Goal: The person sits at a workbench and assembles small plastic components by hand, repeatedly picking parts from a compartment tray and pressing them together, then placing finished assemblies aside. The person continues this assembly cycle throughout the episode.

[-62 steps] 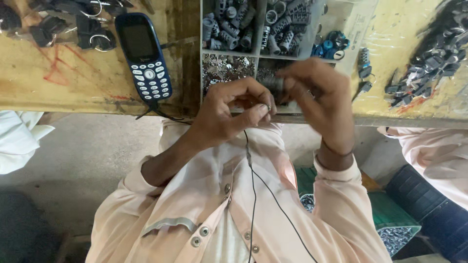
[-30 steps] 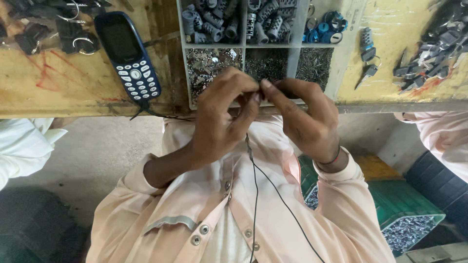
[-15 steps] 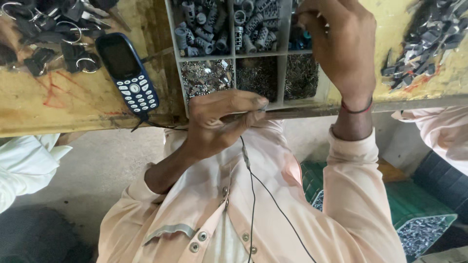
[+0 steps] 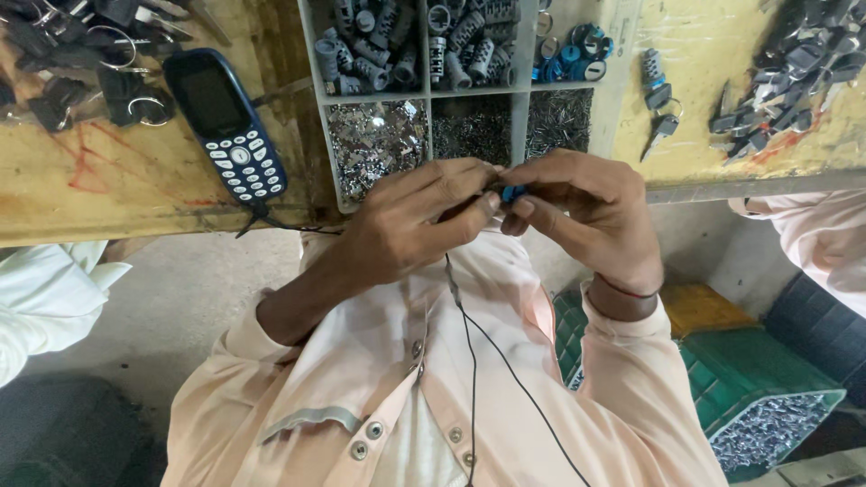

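Head cam, looking straight down: the person's left hand (image 4: 410,221) and right hand (image 4: 586,212) meet just at the near edge of the wooden bench (image 4: 108,185), fingertips of both pinched tight on a tiny blue part (image 4: 512,192) and something dark behind it that's mostly hidden. Looks like they're mid-way through pressing two little pieces together. Next move probably needs a careful line-up and a firm squeeze, since the part is small and slick-looking.

Just above the hands sits a grey compartment tray (image 4: 429,90): ribbed metal cylinders (image 4: 370,45) up top, blue-and-black rings (image 4: 566,56) in the right cell, shiny flat stampings (image 4: 374,142) and fine dark pins (image 4: 471,126) below. A blue keypad phone (image 4: 225,122) lies to the left, dark keys (image 4: 785,77) piled at right. A thin black cord (image 4: 469,361) hangs down the peach shirt.
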